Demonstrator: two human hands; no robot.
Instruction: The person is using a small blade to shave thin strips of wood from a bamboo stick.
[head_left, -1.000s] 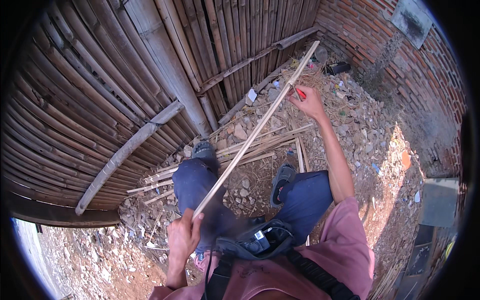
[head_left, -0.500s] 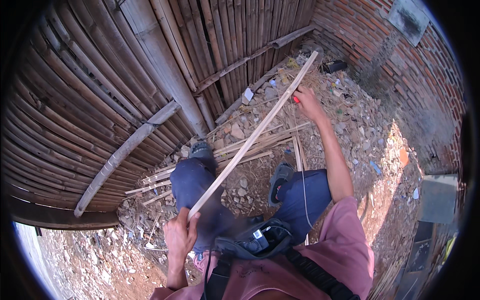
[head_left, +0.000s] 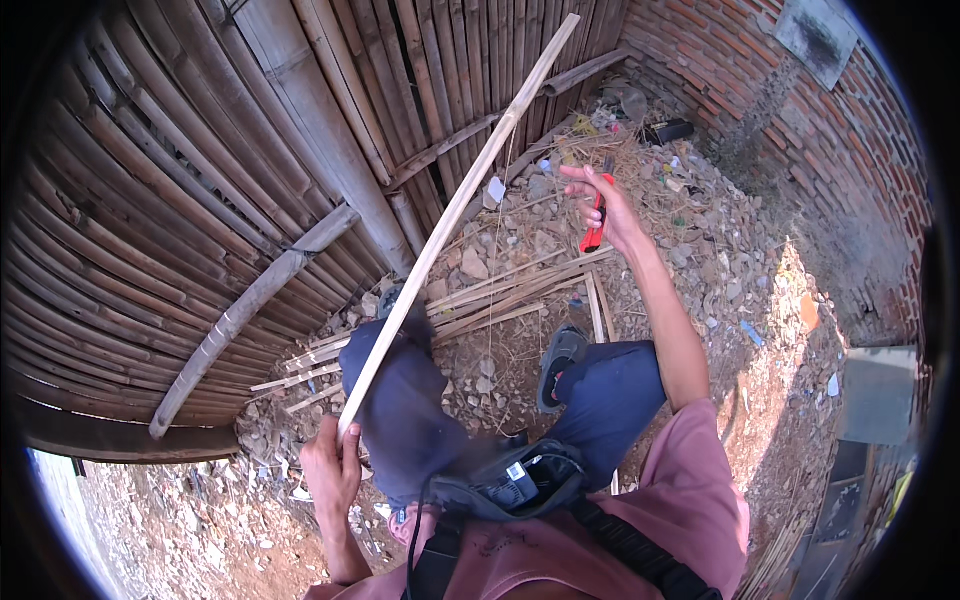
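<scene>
My left hand, low at the left, is closed on the near end of a long pale bamboo strip. The strip slants up and away across my left knee, and its far end stands in front of the bamboo wall. A red utility knife lies in the palm of my right hand, partly hidden by the fingers. The thumb and index finger of that hand reach out toward the strip without touching it. Whether the blade is out cannot be seen. A thin strand hangs from the strip's upper part.
More bamboo strips lie on the rubble between my feet and the bamboo wall. A brick wall rises at the far right. Near its corner is a black object. An open dark waist bag sits at my lap.
The strip has swung up and left, away from my right hand, which was at its far part. My left hand has shifted slightly left, and the red knife now shows more fully.
</scene>
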